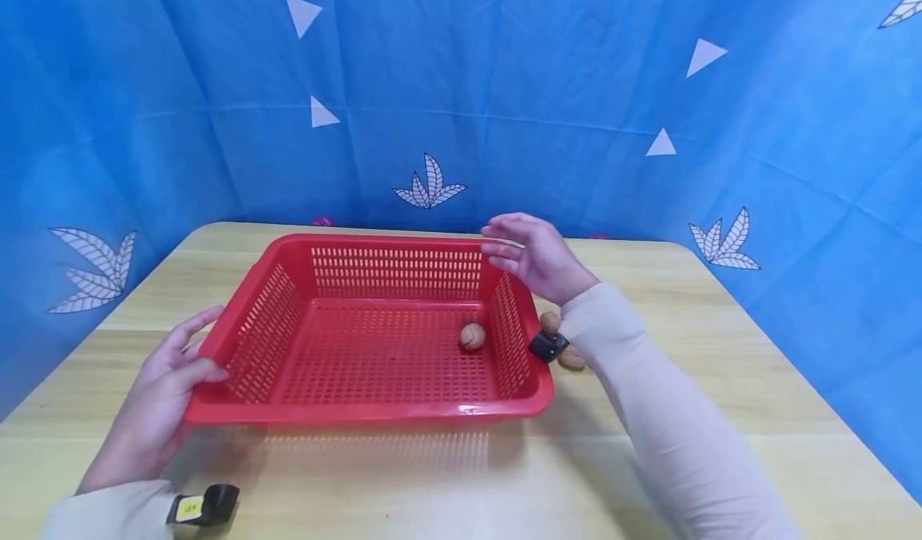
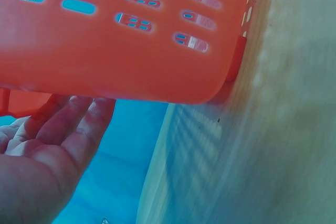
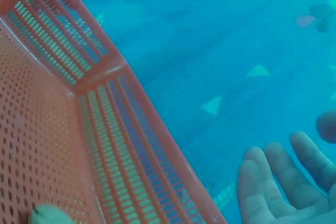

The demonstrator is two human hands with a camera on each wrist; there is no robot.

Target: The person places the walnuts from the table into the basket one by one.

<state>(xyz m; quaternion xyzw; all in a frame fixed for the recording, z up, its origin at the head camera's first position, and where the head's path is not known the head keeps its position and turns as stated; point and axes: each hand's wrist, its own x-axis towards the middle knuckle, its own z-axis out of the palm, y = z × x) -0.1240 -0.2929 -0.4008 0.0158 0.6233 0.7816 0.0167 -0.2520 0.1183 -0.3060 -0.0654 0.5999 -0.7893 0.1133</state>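
Note:
A red plastic basket (image 1: 389, 356) with slotted walls stands on the table. My left hand (image 1: 154, 396) grips its left rim, thumb on top; in the left wrist view that hand's fingers (image 2: 79, 121) reach under the rim. One walnut (image 1: 472, 337) lies inside near the right wall, and its top edge also shows low in the right wrist view. My right hand (image 1: 536, 256) is over the far right corner with fingers extended and holding nothing. Just outside the right wall lie a walnut (image 1: 551, 322) and another walnut (image 1: 572, 356), partly hidden by the right wrist's strap and sleeve.
Light wooden table (image 1: 691, 324) extends around the basket on all sides. A blue patterned curtain (image 1: 446, 84) hangs behind the table and along its sides. Black wrist cameras sit on both wrists, the right one (image 1: 549, 346) close to the basket's right rim.

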